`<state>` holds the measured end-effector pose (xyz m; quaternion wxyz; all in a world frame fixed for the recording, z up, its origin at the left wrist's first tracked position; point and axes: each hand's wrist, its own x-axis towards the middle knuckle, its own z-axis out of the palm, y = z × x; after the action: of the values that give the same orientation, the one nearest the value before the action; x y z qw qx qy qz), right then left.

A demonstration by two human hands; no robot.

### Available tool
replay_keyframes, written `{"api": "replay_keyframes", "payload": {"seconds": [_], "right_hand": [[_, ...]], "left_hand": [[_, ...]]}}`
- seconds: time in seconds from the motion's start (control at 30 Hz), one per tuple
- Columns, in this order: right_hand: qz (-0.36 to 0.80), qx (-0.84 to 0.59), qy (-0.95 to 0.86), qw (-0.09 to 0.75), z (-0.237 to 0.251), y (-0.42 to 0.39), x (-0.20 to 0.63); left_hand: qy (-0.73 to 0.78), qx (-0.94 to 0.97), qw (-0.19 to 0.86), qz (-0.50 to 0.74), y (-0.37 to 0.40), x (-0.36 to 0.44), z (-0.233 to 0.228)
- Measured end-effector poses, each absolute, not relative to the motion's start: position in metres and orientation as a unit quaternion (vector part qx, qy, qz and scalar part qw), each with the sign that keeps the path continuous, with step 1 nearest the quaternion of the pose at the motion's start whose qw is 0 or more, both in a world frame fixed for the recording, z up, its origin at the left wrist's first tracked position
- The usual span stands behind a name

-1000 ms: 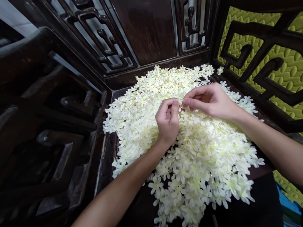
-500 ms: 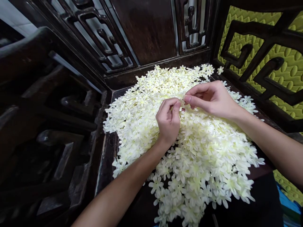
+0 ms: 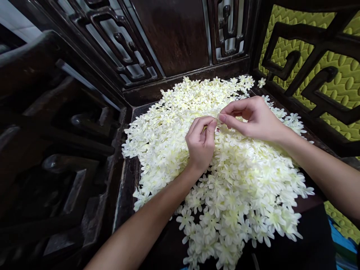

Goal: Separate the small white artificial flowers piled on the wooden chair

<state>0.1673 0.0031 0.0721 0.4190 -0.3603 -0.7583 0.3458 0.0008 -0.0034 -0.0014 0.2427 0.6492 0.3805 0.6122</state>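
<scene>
The chair (image 3: pixel 171 37) bears a heap of white flowers (image 3: pixel 233 180); over it, left hand (image 3: pixel 200 142) and right hand (image 3: pixel 254 119) each press thumb to forefinger, anything pinched indistinct.

The left grip (image 3: pixel 200 144) and right grip (image 3: pixel 257 119) are a person's bare hands, with slender, tapering fingers and smooth knuckles; the right thumb ends in a short, rounded nail. The left forearm (image 3: pixel 156 213) is bare from the wrist to the lower edge of the view, slim and broadening away from the hand. The right forearm (image 3: pixel 317 161) is equally bare and slim. Black clothing (image 3: pixel 315 232) shows at the lower right, its cut too dark to tell.
</scene>
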Motion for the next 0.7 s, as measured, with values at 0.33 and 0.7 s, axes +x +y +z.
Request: {"api": "replay_keyframes", "payload": {"seconds": [0.33, 0.7], "right_hand": [[0.361, -0.372, -0.761, 0.39, 0.0708, 0.0019, 0.1662], [0.364, -0.379, -0.757, 0.388, 0.0706, 0.0017, 0.1642]], "left_hand": [[0.344, 0.648, 0.223, 0.642, -0.0031, 0.0044, -0.0016], [0.336, 0.654, 0.239, 0.634, -0.0014, 0.0052, -0.0001]]}}
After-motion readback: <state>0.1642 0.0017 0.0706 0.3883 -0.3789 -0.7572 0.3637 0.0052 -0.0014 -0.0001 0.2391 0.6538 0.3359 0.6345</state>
